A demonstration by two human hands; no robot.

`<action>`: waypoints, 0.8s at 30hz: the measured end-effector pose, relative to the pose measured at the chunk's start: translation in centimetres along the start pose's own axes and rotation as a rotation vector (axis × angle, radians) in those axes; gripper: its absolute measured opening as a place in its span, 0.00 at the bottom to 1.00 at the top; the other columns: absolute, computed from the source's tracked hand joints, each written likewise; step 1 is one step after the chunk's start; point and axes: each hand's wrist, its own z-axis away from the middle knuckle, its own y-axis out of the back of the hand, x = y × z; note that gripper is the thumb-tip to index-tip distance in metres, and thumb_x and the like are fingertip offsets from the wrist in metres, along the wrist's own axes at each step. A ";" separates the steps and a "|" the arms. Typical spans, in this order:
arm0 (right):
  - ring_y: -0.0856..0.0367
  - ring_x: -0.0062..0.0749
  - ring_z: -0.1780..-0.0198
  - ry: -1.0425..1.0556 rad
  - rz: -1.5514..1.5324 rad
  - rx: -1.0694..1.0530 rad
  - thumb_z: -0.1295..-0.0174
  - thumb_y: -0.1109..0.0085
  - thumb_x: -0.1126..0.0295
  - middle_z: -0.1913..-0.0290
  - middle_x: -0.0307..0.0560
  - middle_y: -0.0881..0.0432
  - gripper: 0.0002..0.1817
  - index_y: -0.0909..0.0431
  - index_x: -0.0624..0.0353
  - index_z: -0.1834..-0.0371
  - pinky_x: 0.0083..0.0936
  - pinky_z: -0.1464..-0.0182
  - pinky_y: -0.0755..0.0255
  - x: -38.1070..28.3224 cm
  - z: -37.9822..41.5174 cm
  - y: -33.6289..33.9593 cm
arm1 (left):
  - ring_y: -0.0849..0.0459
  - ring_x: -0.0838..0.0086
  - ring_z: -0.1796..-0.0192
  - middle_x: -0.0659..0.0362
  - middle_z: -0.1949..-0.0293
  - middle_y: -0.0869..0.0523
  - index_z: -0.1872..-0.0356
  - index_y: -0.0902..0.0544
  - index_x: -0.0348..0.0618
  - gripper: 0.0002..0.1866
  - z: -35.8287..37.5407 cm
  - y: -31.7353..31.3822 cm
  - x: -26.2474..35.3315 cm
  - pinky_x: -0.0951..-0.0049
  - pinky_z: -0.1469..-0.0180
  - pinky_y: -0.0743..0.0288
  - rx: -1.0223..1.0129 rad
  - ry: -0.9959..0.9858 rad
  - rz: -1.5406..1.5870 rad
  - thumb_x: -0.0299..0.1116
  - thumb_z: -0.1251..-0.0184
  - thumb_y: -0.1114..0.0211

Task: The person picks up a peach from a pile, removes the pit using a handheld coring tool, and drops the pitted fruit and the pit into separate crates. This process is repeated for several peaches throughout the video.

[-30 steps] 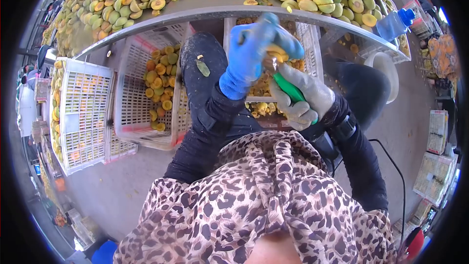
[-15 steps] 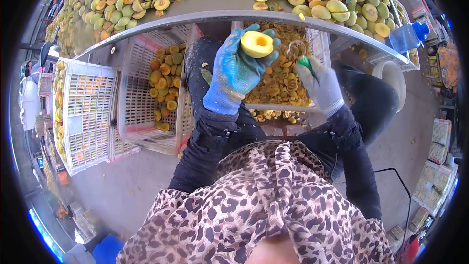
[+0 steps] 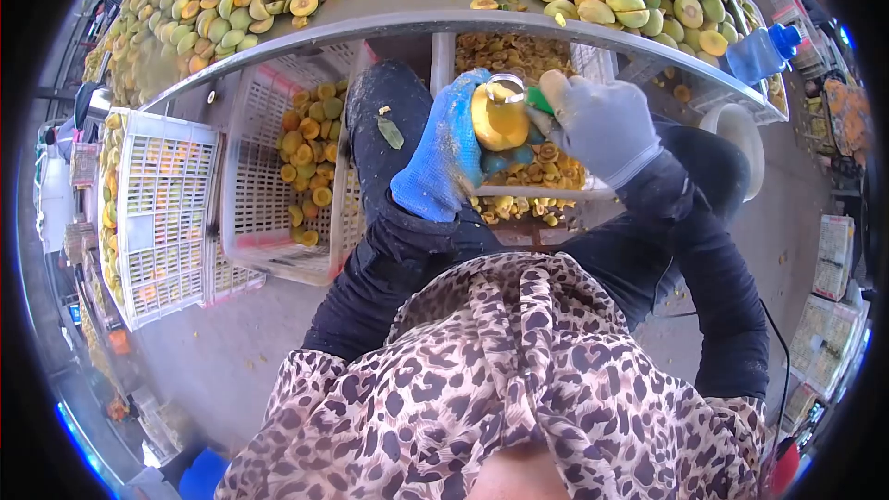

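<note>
My left hand point(image 3: 441, 150), in a blue glove, is closed around a yellow peach half point(image 3: 500, 122) and keeps it over the crate between my knees. In my right hand point(image 3: 604, 126), gloved in grey, is a ring-bladed pitting tool with a green handle point(image 3: 538, 100). Its metal ring overlaps the upper edge of the peach half. Below both hands, the crate point(image 3: 444, 65) holds many peach trimmings.
Halved peaches point(image 3: 231, 14) are heaped along the metal-edged table point(image 3: 370, 26). On my left, a pinkish-white crate point(image 3: 243, 167) contains peach halves point(image 3: 310, 153); a white crate point(image 3: 167, 213) stands beyond. To the right are a blue-capped bottle point(image 3: 755, 57) and a white bucket point(image 3: 745, 143).
My right hand has brought the tool left and up to the peach half. The left hand has turned the fruit, so its hollow no longer faces me.
</note>
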 end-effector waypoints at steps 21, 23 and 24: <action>0.19 0.51 0.76 -0.494 -0.337 -0.482 0.36 0.49 0.50 0.80 0.52 0.20 0.18 0.28 0.54 0.67 0.45 0.73 0.28 -0.6 6.4 -7.7 | 0.29 0.44 0.40 0.38 0.40 0.28 0.36 0.33 0.37 0.30 -20.2 9.0 -10.2 0.54 0.38 0.35 0.204 -0.330 -0.925 0.37 0.40 0.42; 0.19 0.51 0.76 -0.524 -0.348 -0.513 0.36 0.49 0.49 0.79 0.52 0.20 0.18 0.28 0.54 0.67 0.45 0.73 0.28 -0.8 6.6 -7.4 | 0.29 0.46 0.40 0.36 0.41 0.28 0.36 0.33 0.36 0.33 -22.8 8.3 -12.8 0.55 0.39 0.33 0.076 -0.201 -1.070 0.40 0.43 0.38; 0.19 0.51 0.77 -0.550 -0.361 -0.550 0.36 0.49 0.49 0.79 0.52 0.20 0.18 0.28 0.53 0.66 0.44 0.73 0.28 -0.8 6.6 -7.3 | 0.29 0.46 0.40 0.36 0.41 0.28 0.36 0.33 0.36 0.33 -23.1 7.5 -12.0 0.55 0.39 0.33 0.063 -0.202 -1.069 0.40 0.43 0.38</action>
